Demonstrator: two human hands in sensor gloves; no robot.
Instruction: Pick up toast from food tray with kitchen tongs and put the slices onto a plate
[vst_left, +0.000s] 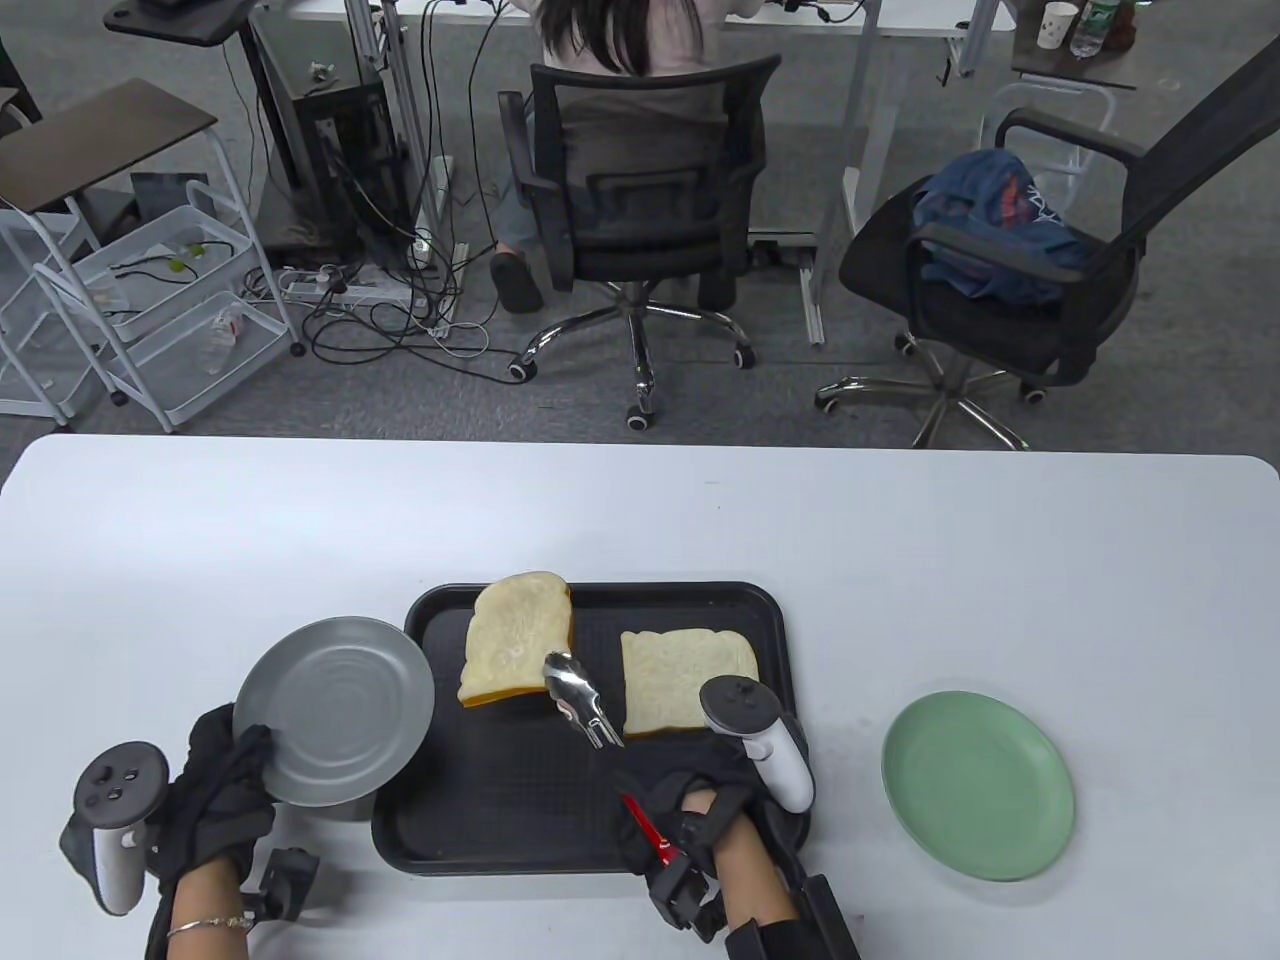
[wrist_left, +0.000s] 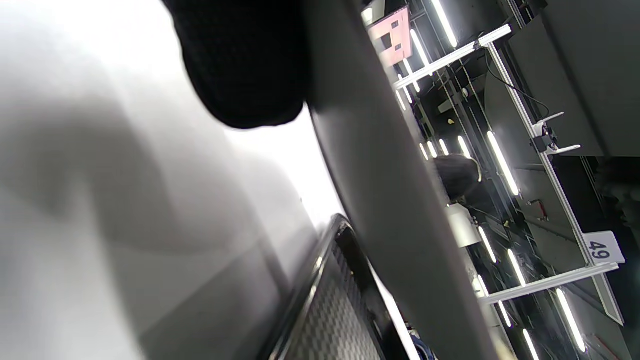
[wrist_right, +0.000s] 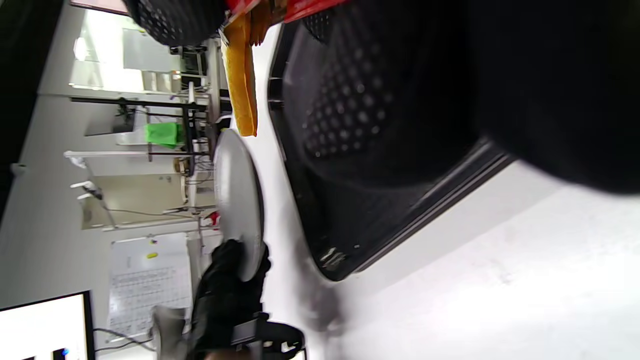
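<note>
A black food tray (vst_left: 520, 810) lies on the white table with two toast slices. The left slice (vst_left: 515, 635) leans over the tray's far rim; the right slice (vst_left: 685, 678) lies flat. My right hand (vst_left: 690, 800) grips red-handled metal tongs (vst_left: 583, 702), whose tips sit at the left slice's near right corner. My left hand (vst_left: 225, 785) holds a grey plate (vst_left: 335, 710) by its near rim, lifted above the table beside the tray's left edge. In the right wrist view the grey plate (wrist_right: 239, 200) shows edge-on, with the toast's (wrist_right: 241, 70) orange crust.
A green plate (vst_left: 978, 785) rests on the table right of the tray. Beyond the table's far edge stand two office chairs (vst_left: 640, 210), a person seated at a desk, a white cart (vst_left: 150, 300) and floor cables.
</note>
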